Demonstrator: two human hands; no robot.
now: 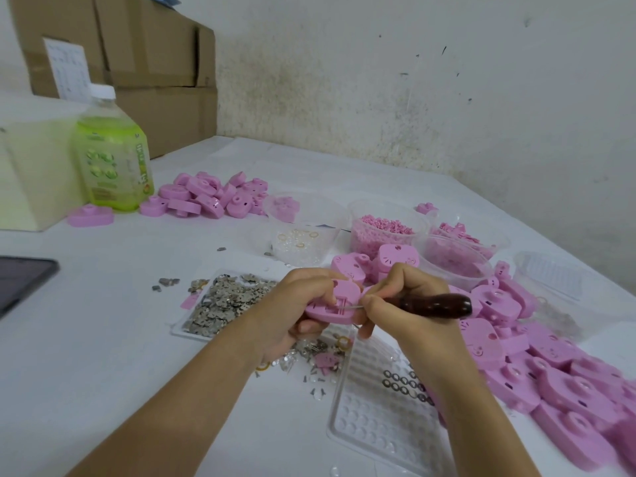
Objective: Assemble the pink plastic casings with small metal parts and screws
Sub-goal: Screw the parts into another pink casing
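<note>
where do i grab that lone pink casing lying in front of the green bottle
Pinch the raised round knob on top of the lone pink casing, coming straight down from above. It lies flat, its sides low, and the green bottle and pale box stand close behind it.

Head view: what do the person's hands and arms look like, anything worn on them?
The left hand and right hand are bare: no gloves, no rings visible. The left forearm and right forearm are bare too, with no sleeve, watch or bracelet anywhere in frame.
</note>
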